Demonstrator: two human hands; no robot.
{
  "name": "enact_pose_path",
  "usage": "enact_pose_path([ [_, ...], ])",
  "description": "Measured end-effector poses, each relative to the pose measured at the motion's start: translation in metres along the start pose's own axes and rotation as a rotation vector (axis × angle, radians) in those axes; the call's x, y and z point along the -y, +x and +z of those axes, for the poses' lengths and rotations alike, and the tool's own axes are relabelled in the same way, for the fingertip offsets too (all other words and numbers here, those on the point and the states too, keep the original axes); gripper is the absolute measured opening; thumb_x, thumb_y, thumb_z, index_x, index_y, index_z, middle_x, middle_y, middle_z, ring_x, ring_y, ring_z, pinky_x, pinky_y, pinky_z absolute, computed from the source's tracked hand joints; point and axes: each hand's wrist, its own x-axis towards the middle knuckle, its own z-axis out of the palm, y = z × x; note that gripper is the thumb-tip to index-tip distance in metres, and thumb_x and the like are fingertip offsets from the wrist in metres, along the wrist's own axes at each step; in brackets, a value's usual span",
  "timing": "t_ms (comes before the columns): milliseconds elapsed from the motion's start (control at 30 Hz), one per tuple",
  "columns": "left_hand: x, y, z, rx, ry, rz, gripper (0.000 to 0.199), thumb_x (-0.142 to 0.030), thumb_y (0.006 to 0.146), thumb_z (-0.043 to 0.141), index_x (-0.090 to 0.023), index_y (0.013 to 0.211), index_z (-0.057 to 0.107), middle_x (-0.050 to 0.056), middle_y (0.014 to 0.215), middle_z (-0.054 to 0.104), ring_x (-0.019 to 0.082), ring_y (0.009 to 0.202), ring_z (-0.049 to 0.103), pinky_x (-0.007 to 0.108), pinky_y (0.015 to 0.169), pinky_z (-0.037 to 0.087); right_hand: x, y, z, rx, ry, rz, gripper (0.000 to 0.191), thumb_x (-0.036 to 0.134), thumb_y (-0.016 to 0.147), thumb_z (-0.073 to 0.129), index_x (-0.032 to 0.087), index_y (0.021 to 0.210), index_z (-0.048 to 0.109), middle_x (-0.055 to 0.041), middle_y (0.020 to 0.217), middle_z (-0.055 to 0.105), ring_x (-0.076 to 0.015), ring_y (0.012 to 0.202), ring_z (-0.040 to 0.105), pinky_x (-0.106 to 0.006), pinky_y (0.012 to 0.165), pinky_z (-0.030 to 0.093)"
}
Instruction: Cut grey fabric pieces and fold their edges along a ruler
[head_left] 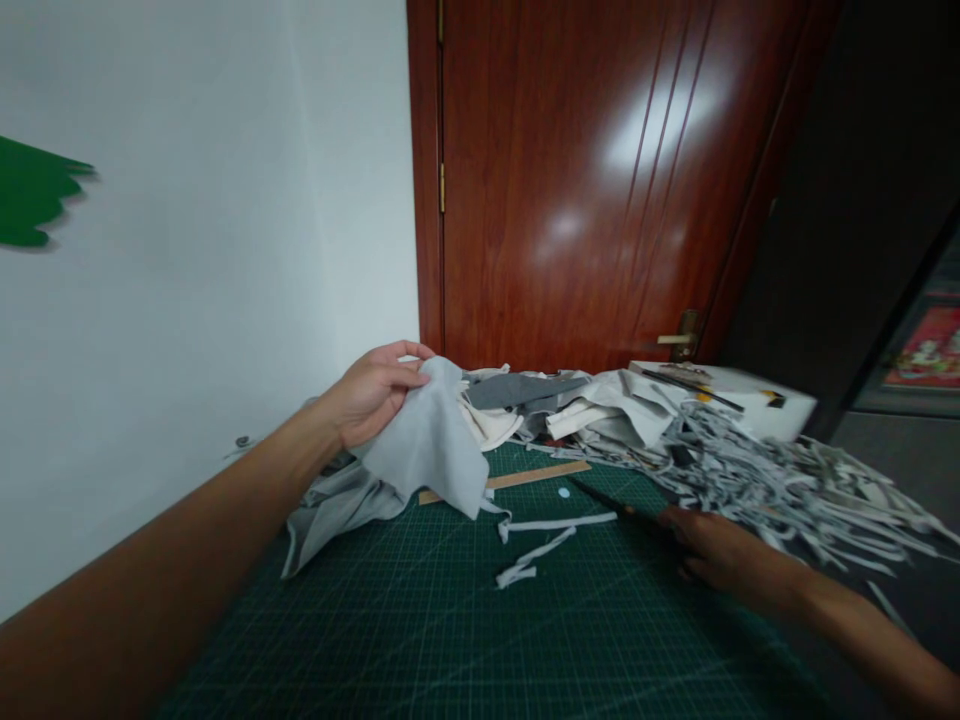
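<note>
My left hand [386, 392] is raised above the mat, its thumb and fingers pinched on the upper edge of a light grey piece of fabric [435, 445]. The cloth hangs down in folds, its lower corner close to the mat. More grey fabric [341, 515] lies crumpled below my left wrist. On the right, my right hand [701, 540] is wrapped round a pair of black scissors [604, 497], blurred, with the dark blades pointing left. Narrow fabric strips [536, 560] lie on the green cutting mat [480, 640] between my hands.
A wooden ruler [540, 474] lies across the mat behind the hanging cloth. Fabric pieces [615, 405] are heaped at the back. A big pile of grey strips [757, 480] covers the right side, beside a white box [787, 400]. Behind stand a white wall and a brown door [555, 180].
</note>
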Motion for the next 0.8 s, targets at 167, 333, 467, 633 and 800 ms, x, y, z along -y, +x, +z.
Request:
enact_pose_path([
  [167,-0.029,-0.015,0.019,0.1,-0.022,0.046,0.038,0.003,0.07,0.074,-0.013,0.103,0.067,0.002,0.078,0.068,0.013,0.066,0.065,0.023,0.065,0.056,0.018,0.0,-0.013,0.0,0.015,0.085,0.042,0.009,0.069,0.075,0.019,0.109,0.074,-0.0131,0.102,0.079,-0.0378,0.099,0.074,-0.047,0.089,0.056],
  [333,-0.043,-0.032,0.046,0.223,-0.078,0.093,0.053,0.006,0.069,0.073,-0.015,0.117,0.064,0.006,0.099,0.072,0.017,0.077,0.071,0.027,0.07,0.059,0.1,0.005,-0.006,-0.05,1.044,-0.147,0.077,0.071,0.084,0.072,0.023,0.142,0.056,-0.0178,0.143,0.065,-0.0354,0.128,0.063,-0.053,0.106,0.05],
  [467,-0.041,-0.045,0.063,0.27,-0.152,0.12,0.061,0.006,0.068,0.073,-0.016,0.124,0.062,0.01,0.116,0.071,0.021,0.09,0.073,0.029,0.075,0.06,0.173,0.017,0.017,0.351,1.703,-0.222,0.083,0.087,0.086,0.055,0.018,0.133,0.063,-0.0173,0.123,0.075,-0.0311,0.111,0.072,-0.047,0.094,0.056],
  [633,-0.02,-0.059,0.049,0.249,-0.182,0.089,0.066,0.005,0.07,0.076,-0.017,0.131,0.06,0.013,0.126,0.07,0.024,0.101,0.073,0.029,0.08,0.06,0.188,0.034,0.017,-0.055,1.865,-0.277,0.044,0.032,0.07,0.097,0.017,0.105,0.075,-0.0046,0.094,0.081,-0.0194,0.078,0.073,-0.029,0.073,0.057],
  [800,0.009,-0.068,0.014,0.172,-0.174,-0.034,0.072,0.002,0.067,0.081,-0.019,0.132,0.06,0.013,0.129,0.07,0.024,0.1,0.073,0.03,0.081,0.061,0.167,0.029,-0.004,-0.22,1.851,-0.255,0.054,0.017,0.067,0.096,0.023,0.115,0.073,0.001,0.1,0.082,-0.0166,0.076,0.073,-0.026,0.071,0.056],
])
